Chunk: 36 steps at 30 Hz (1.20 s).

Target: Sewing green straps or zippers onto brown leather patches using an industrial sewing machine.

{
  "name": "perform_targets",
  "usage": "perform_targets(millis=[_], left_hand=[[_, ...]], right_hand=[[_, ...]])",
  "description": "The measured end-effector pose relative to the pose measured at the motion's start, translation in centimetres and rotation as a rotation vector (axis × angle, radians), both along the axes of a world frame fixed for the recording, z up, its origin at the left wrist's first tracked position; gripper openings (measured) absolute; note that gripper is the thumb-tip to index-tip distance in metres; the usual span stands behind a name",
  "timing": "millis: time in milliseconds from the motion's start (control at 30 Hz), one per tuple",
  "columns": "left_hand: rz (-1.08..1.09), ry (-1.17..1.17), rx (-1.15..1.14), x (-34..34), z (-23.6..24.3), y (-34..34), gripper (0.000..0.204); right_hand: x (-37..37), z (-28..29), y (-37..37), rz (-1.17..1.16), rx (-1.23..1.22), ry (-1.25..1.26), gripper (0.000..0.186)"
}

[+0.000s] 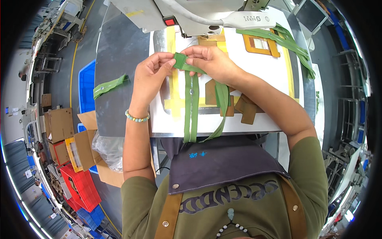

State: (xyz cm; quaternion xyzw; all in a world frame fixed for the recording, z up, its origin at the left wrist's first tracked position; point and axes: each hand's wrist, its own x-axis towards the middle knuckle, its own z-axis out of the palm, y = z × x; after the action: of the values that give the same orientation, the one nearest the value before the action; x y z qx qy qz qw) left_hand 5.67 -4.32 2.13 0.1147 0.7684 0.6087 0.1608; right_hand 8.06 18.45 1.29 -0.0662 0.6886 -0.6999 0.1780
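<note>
My left hand (153,71) pinches one edge of a small green fabric tab (180,61) between thumb and fingers. On its other side, my right hand (213,63) grips the green strip joined to the tab. Below them a green zipper (191,115) with silver teeth and a slider runs down over the table's front edge. A further length of green tape (221,113) loops beside it on the right. Both hands are just in front of a white machine head (191,12). What lies under the right fingers is partly hidden.
Brown flat template pieces (248,113) lie right of the zipper. An orange-brown frame (256,44) and more green zippers (286,40) sit at back right. Left, a short green zipper piece (111,87) lies on the grey table; a blue bin (86,87) stands beyond its edge.
</note>
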Motion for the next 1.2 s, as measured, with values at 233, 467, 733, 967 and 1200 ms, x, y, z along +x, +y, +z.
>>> perform_targets(millis=[233, 467, 733, 967, 1200], left_hand=[[-0.024, 0.066, -0.006, 0.2, -0.3, 0.0, 0.016], [-0.011, 0.072, 0.017, 0.3, -0.4, 0.2, 0.015], [0.014, 0.113, 0.001, 0.6, -0.4, 0.5, 0.022], [0.03, 0.113, 0.017, 0.5, -0.6, 0.7, 0.025], [0.005, 0.096, 0.044, 0.2, -0.8, 0.2, 0.03]], right_hand=[[0.1, -0.5, -0.1, -0.003, 0.0, 0.026, 0.027], [0.3, -0.4, -0.2, -0.022, -0.008, 0.024, 0.028], [0.8, -0.2, -0.6, -0.071, -0.029, 0.062, 0.037], [0.6, -1.2, -0.4, -0.045, -0.038, 0.158, 0.036], [0.6, -1.8, -0.7, -0.113, -0.13, 0.157, 0.043]])
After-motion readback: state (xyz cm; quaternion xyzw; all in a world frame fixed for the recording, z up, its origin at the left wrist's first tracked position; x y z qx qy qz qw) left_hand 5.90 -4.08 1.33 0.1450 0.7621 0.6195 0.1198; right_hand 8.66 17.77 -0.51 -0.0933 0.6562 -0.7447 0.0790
